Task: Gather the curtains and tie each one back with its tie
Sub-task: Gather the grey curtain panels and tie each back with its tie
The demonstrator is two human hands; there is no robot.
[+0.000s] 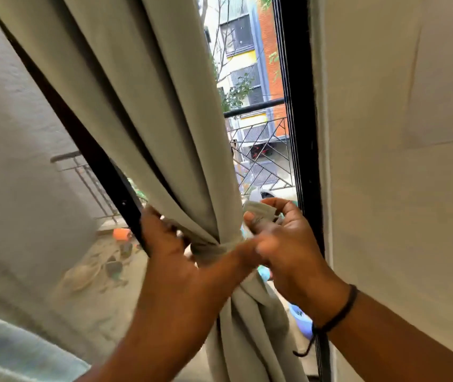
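Nearest, low in the frame: left hand at lower centre, fingers curled round the gathered curtain just beside the tie. Tie wrapped round the bunched fabric at centre. Right of it, right hand pinching the tie's loose end; black wrist cord further right.

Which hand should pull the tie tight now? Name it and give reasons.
The right hand. It already pinches the loose end of the tie, which is wrapped round the gathered curtain. The left hand holds the bunch at the wrap, so it looks better kept steadying.
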